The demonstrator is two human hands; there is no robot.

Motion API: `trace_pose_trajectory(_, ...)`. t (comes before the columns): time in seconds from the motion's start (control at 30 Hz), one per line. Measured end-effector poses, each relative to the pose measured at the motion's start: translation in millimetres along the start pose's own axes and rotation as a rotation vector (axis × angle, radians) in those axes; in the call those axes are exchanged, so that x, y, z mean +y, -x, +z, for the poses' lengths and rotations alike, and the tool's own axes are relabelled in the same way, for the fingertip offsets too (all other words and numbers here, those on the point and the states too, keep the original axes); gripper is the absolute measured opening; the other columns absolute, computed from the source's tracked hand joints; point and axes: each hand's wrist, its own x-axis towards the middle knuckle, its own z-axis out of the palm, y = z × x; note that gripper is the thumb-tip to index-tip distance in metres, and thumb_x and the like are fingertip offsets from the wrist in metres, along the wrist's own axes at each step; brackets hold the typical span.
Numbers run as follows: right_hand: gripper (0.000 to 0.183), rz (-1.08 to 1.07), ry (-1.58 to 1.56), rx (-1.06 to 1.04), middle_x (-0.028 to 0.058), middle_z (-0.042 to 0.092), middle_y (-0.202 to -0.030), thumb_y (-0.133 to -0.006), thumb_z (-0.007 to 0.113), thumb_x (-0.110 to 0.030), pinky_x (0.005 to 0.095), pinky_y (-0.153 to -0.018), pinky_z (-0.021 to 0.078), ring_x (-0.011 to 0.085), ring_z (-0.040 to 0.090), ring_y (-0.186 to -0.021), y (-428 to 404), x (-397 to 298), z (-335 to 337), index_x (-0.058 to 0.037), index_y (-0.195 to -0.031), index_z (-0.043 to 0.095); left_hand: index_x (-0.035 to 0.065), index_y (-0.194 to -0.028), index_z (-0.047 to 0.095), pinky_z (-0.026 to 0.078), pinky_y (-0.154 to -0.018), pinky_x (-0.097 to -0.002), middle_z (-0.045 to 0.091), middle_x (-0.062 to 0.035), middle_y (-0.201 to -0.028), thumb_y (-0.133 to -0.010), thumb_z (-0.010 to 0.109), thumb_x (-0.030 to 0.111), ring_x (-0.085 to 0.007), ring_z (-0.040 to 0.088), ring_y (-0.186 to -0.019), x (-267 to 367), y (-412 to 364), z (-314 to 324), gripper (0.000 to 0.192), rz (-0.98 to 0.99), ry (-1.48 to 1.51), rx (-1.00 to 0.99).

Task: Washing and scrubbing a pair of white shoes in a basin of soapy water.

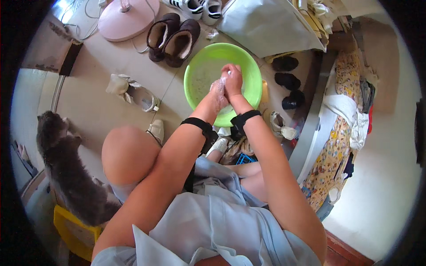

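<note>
A bright green plastic basin [196, 53] stands on the tiled floor and holds cloudy, soapy water. Both hands are together above it. My left hand [218, 93], coming from the left side of the picture, is wet and covered with suds; its fingers are mostly hidden. My right hand [234, 79] lies against it with fingers curled, a small white spot between them. Whether anything is held between the hands cannot be told. Black straps are fastened round both forearms.
A grey cat [71, 173] lies at the left beside a yellow plastic stool [76, 232]. Around the basin are brown lined boots [181, 41], a white shoe [141, 96], black shoes [288, 81], a large white bag [266, 26] and a pink stand base [123, 20]. A bed [332, 149] is at the right.
</note>
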Motion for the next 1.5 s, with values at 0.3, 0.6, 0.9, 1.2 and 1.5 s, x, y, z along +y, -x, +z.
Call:
trace_pose_trajectory(0.3, 0.033, -0.087, -0.221, -0.501, 0.0171, 0.053, -0.107, -0.086, 0.042, -0.024, 0.0358, -0.088, 0.0365, 0.0313, 0.048, -0.101, 25.1, -12.1, -34.0, -0.0014, -0.107, 0.053, 0.0016, -0.1, 0.047, 0.037, -0.088, -0.0483, 0.052, -0.0182, -0.102, -0.088, 0.029, 0.038, -0.0351, 0.049, -0.094, 17.2, -2.9, 4.0, 0.042, 0.138, -0.013, 0.134)
trace_pose_trajectory(0.6, 0.037, -0.444, 0.238, -0.499, 0.0095, 0.048, -0.119, -0.087, 0.032, -0.026, 0.0443, -0.096, 0.0259, 0.0271, 0.043, -0.11, -6.5, 12.9, -64.1, -0.0116, -0.119, 0.045, 0.0033, -0.126, 0.031, 0.028, -0.097, -0.0462, 0.033, -0.0193, -0.13, -0.089, 0.026, 0.04, -0.034, 0.035, -0.118, -20.8, -17.9, 29.5, 0.052, 0.123, -0.245, -0.102)
trace_pose_trajectory(0.9, 0.022, -0.49, 0.368, -0.6, 0.0146, 0.052, -0.09, -0.079, 0.046, -0.021, 0.0393, -0.076, 0.0382, 0.0343, 0.047, -0.086, -1.9, -18.7, -94.2, -0.0059, -0.094, 0.05, 0.0016, -0.098, 0.049, 0.044, -0.078, -0.0385, 0.054, -0.0148, -0.096, -0.086, 0.04, 0.027, -0.0267, 0.053, -0.085, -4.5, -4.7, 38.7, 0.029, 0.106, -0.099, -0.161)
trace_pose_trajectory(1.2, 0.021, -0.5, -0.014, -0.718, 0.0152, 0.056, -0.091, -0.076, 0.047, -0.017, 0.0377, -0.075, 0.0416, 0.0341, 0.051, -0.084, -10.3, -79.9, -48.6, -0.0042, -0.091, 0.054, 0.0067, -0.074, 0.056, 0.045, -0.059, -0.0192, 0.055, -0.0019, -0.074, -0.077, 0.049, 0.009, -0.0094, 0.054, -0.067, 72.1, -59.7, -60.2, 0.008, 0.596, -0.932, -0.503)
trace_pose_trajectory(1.5, 0.02, -0.404, 0.223, -0.668, 0.0176, 0.058, -0.086, -0.075, 0.047, -0.019, 0.0405, -0.07, 0.0438, 0.0366, 0.053, -0.079, -3.7, -30.0, -82.5, -0.008, -0.088, 0.057, 0.0092, -0.085, 0.056, 0.045, -0.073, -0.0329, 0.058, -0.0062, -0.084, -0.079, 0.048, 0.02, -0.019, 0.055, -0.081, 1.9, -31.7, -8.9, 0.015, 0.029, -0.381, -0.188)
